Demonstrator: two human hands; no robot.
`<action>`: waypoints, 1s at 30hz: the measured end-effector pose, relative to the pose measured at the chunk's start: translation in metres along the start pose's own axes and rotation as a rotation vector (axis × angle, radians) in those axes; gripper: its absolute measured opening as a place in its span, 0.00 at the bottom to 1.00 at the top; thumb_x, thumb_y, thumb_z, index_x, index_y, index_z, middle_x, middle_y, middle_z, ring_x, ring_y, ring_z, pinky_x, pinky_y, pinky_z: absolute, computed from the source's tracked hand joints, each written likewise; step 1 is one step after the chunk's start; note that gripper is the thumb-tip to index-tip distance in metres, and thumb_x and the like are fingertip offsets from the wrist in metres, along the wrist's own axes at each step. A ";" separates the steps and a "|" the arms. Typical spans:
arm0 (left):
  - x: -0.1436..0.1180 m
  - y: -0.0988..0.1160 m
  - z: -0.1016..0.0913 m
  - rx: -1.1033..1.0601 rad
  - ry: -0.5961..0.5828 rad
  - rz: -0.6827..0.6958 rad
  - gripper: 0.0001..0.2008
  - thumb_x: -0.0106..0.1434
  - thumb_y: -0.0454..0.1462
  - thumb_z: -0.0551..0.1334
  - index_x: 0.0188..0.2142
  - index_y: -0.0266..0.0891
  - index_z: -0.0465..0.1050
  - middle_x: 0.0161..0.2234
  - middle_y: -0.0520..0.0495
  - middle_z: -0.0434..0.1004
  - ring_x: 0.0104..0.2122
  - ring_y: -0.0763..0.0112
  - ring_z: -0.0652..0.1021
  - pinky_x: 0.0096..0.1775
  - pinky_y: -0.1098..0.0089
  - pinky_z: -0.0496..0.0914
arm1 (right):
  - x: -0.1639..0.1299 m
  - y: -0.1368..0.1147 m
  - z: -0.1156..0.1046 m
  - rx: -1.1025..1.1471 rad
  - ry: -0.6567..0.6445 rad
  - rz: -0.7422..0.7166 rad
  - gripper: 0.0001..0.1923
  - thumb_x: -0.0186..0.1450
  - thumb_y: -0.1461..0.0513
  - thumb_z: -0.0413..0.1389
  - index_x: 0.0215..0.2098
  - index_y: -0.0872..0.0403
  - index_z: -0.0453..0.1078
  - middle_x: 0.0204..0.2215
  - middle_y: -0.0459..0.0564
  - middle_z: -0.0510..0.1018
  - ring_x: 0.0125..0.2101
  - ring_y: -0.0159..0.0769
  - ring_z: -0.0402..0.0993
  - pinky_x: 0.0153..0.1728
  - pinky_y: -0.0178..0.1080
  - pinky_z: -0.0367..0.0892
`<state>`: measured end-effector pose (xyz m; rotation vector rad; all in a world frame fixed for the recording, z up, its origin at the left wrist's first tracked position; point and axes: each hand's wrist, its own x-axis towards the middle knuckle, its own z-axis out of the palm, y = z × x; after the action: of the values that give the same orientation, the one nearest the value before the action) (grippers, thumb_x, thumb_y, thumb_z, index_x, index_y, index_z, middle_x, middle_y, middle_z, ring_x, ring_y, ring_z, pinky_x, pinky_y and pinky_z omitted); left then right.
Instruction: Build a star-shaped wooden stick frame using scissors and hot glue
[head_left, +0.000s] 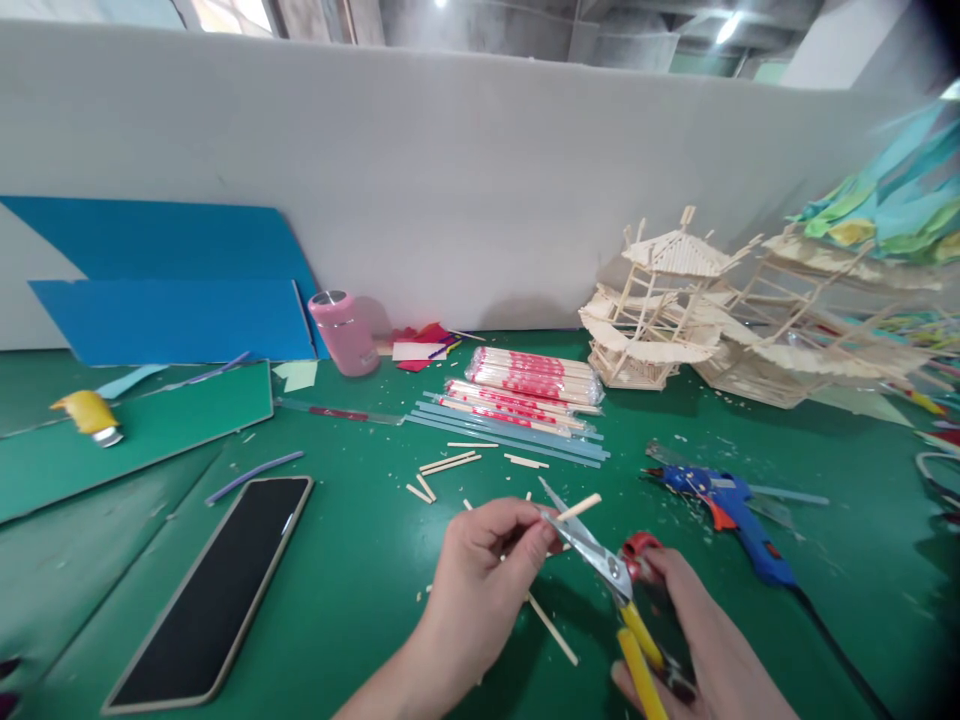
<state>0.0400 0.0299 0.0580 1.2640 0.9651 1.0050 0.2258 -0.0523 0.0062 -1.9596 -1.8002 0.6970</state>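
Note:
My left hand (487,580) pinches a thin wooden stick (581,507) between thumb and fingertips; the stick's free end points up to the right. In my right hand (697,630) are scissors (592,550) with metal blades and yellow handles. The parted blades lie around the stick, close to my left fingertips. A red object (640,548) shows by my right fingers; I cannot tell what it is. Beneath my left hand another stick (553,630) lies on the green table, partly hidden. Several short cut sticks (450,463) lie just beyond it.
Wrapped bundles of chopsticks (532,375) and bluish glue sticks (510,430) lie ahead. A blue glue gun (731,505) is on the right, below stick-built pavilion models (660,310). On the left are a phone (214,590), a pink cup (346,335) and a yellow-handled tool (88,415).

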 end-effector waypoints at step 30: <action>0.000 0.000 -0.003 0.488 0.002 0.310 0.09 0.58 0.32 0.55 0.25 0.36 0.72 0.21 0.51 0.71 0.21 0.77 0.67 0.24 0.76 0.62 | 0.006 -0.041 0.001 0.388 -0.040 0.075 0.13 0.49 0.63 0.52 0.32 0.51 0.55 0.20 0.40 0.64 0.21 0.30 0.65 0.19 0.29 0.60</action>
<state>0.0367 0.0303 0.0574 1.8616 1.0753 1.0388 0.1928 -0.0417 0.0293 -1.7666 -1.4826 1.0296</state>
